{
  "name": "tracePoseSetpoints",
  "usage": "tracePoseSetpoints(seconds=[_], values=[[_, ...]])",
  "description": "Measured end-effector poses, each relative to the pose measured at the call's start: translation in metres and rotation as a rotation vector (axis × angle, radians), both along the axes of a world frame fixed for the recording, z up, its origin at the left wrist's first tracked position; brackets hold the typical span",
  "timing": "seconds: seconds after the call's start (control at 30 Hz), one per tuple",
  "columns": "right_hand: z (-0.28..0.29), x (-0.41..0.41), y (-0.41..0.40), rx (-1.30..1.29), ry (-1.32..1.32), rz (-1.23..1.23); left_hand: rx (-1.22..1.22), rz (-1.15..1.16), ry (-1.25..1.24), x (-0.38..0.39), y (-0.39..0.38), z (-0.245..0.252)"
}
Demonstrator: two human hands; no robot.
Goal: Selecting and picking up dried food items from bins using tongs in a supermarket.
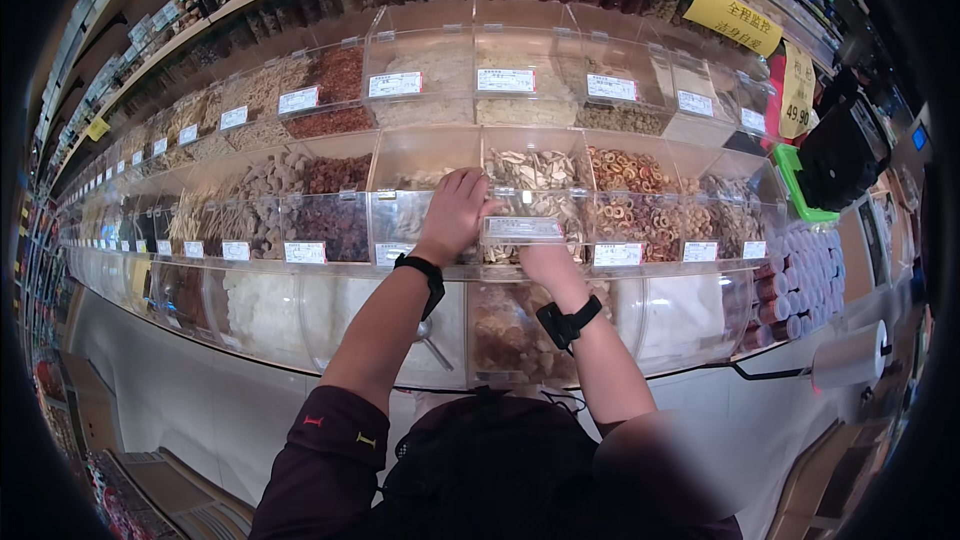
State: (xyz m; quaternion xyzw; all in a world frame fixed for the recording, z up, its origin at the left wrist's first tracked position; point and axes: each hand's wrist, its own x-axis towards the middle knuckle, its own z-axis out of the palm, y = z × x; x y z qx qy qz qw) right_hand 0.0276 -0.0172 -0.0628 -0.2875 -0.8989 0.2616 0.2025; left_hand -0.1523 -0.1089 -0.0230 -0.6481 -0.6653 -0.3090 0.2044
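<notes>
My left hand [454, 211] lies on the upper edge of the clear acrylic bins, fingers together and pointing away, thumb toward the bin of pale dried slices [534, 168]. Whether it grips the edge there cannot be made out. Over that bin, the clear flap [523, 241] with its label sits higher than the flaps beside it. Below this label is my right hand [547, 264], its fingers hidden behind the flap among the slices. A bin of pale dried goods [412, 221] is partly covered by my left hand.
Dried ring slices [630, 169] fill the bin to the right; dark red dried fruit [330, 172] lies left. Below are bins of brown lumps [502, 322] and a metal scoop [435, 345]. Stacked lidded tubs [799, 285] and a plastic-bag roll [851, 356] are at right.
</notes>
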Motion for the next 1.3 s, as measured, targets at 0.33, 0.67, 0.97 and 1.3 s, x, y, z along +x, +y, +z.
tracePoseSetpoints(seconds=[0.33,0.67,0.97,1.3], values=[[0.001,0.021,0.014,-0.185,0.081,-0.066,-0.035,0.028,0.037,-0.001,0.001,-0.004],[-0.009,-0.009,0.010,0.091,0.158,0.024,-0.055,0.053,0.058,-0.002,0.002,-0.005],[-0.009,0.008,0.012,0.004,0.012,0.003,-0.049,0.037,0.023,-0.003,0.000,-0.005],[0.018,0.032,0.008,-0.130,0.096,-0.409,-0.029,0.019,0.019,-0.001,0.001,-0.002]])
